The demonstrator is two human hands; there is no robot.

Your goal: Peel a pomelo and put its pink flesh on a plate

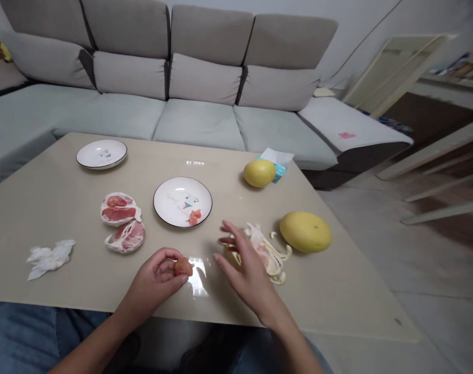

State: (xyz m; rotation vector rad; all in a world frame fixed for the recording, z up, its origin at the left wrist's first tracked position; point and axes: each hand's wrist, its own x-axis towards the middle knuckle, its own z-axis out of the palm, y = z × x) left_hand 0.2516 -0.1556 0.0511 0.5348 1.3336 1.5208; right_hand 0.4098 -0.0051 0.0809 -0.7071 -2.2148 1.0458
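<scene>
soft even light | glare on table (197, 283) | right edge blurred, warped

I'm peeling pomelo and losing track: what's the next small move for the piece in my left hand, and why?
Probably set the peeled piece from the left hand onto the near plate, where a similar pink bit already lies. The right hand is open above the peel scraps.

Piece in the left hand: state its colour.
Pinkish-red, seen in the head view: the fruit piece pinched in the left hand.
</scene>
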